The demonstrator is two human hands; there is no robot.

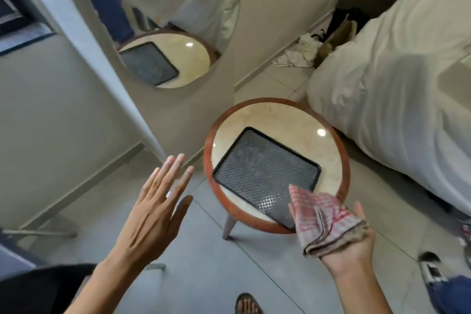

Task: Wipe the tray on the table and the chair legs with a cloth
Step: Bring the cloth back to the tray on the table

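A black textured tray lies on a small round table with a cream top and a brown wooden rim. My right hand is palm up at the table's near right edge, and a folded red-and-white checked cloth rests across its palm and fingers, overlapping the tray's near corner. My left hand hovers flat and empty to the left of the table, fingers spread. One grey table leg shows beneath the rim. No chair legs are clearly in view.
A bed with white bedding stands close on the right. An oval wall mirror behind reflects the table and tray. Crumpled white cloths lie on the tiled floor at the back. A sandalled foot is below.
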